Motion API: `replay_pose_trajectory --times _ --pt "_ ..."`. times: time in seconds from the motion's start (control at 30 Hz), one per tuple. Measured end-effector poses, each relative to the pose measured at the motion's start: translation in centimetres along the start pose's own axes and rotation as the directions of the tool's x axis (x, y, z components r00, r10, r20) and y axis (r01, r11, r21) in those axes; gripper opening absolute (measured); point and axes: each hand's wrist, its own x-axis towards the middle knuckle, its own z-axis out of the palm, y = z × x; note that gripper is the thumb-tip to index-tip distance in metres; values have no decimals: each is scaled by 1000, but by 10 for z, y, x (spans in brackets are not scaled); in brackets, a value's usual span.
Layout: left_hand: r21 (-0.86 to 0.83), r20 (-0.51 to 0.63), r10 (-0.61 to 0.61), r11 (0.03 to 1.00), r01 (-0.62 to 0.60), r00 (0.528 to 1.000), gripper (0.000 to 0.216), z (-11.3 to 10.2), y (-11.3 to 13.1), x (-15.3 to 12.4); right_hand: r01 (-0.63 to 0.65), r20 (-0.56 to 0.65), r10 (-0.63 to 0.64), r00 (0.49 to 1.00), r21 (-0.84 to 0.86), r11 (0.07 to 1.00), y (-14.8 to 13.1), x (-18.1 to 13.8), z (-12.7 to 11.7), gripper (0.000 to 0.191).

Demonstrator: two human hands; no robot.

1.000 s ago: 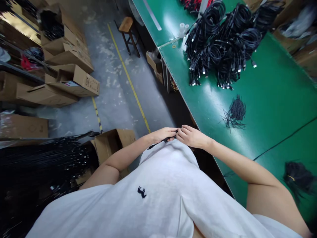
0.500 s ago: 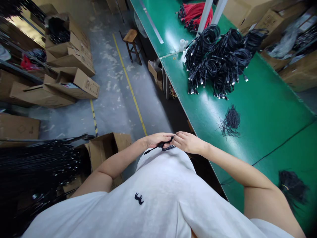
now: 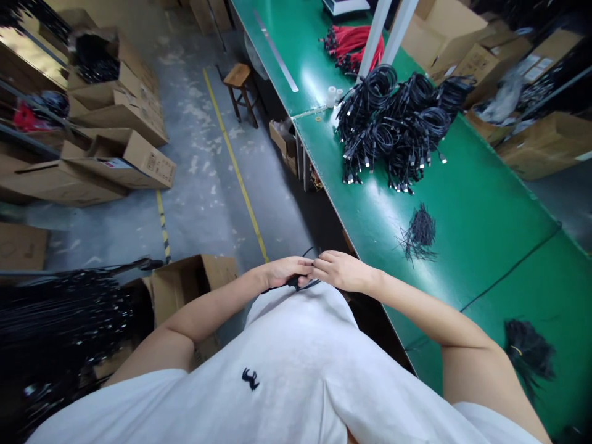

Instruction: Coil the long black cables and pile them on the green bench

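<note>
My left hand (image 3: 285,271) and my right hand (image 3: 340,271) meet in front of my white shirt, both closed on a thin black cable (image 3: 309,251) that loops up between them. Fingers of both hands pinch it close together. A small heap of black twist ties (image 3: 419,232) lies on the green table (image 3: 481,209) to the right of my hands. Farther back a big pile of coiled black cables (image 3: 393,126) rests on the same table.
Red cables (image 3: 351,44) lie behind the black pile by a white post. A black bundle (image 3: 527,353) sits at the table's near right. Open cardboard boxes (image 3: 118,163) line the floor at left, one box (image 3: 197,280) beside me next to hanging black cables (image 3: 60,320). A wooden stool (image 3: 239,83) stands on the aisle.
The cable between my hands has bent into a loop rising above them. My view has shifted, so hands and table sit slightly lower and more of the far table shows.
</note>
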Motion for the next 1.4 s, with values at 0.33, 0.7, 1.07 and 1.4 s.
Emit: replay_pose_trajectory --times 0.33,0.7,1.07,1.4 --pt "185 -30 123 976 -115 992 40 6 4 -6 -14 28 20 999 -198 980 -5 1 -2 25" --pt "199 -103 190 966 -167 976 43 9 6 13 -45 306 130 943 -270 962 -12 14 -8 28" --pt "472 -311 510 815 -336 802 50 1 19 45 -614 425 604 674 -132 778 39 22 -1 30" --pt "987 -125 677 7 164 725 23 -16 34 65 -582 420 591 688 -167 796 40 18 13 28"
